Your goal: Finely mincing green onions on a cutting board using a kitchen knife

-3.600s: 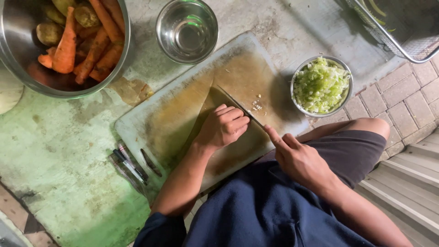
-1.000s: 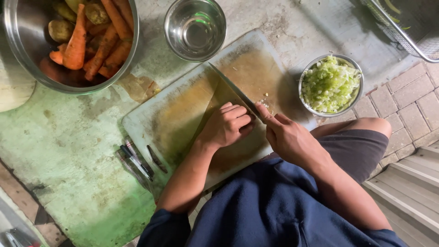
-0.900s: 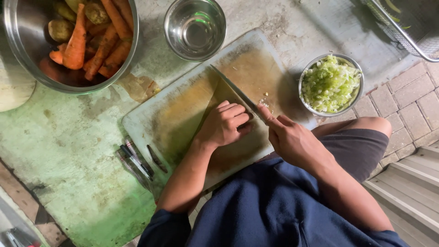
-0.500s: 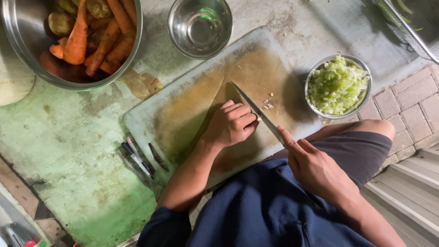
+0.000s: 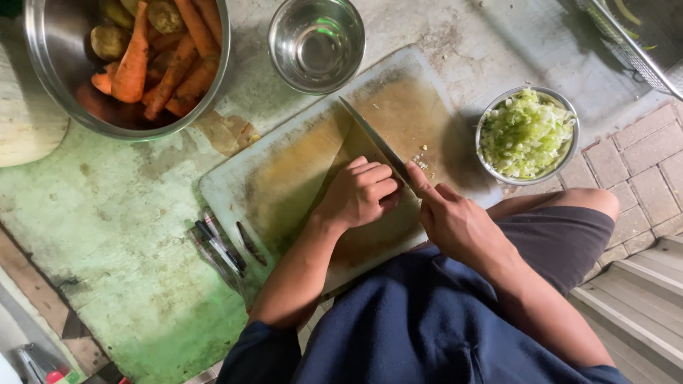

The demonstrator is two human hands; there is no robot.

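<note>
The knife (image 5: 377,146) is lying with its blade slanted across the stained cutting board (image 5: 284,178), tip pointing up toward the empty steel bowl (image 5: 316,43). Compared with half a second ago, the blade is sitting a little closer against the left hand (image 5: 359,192), and the right hand (image 5: 455,220) is now nearer the board rather than drawn back over the knee, so the chopping looks to be carrying on. The right hand is closing around the handle, forefinger stretched along the spine. The left hand is curling, knuckles forward, over something on the board that I cannot make out. A few pale scraps (image 5: 421,162) are lying beside the blade. Further out, a small bowl of chopped greens (image 5: 526,134) is standing at the board's right, and a big bowl of carrots (image 5: 142,57) is resting on the green desk (image 5: 107,235).
</note>
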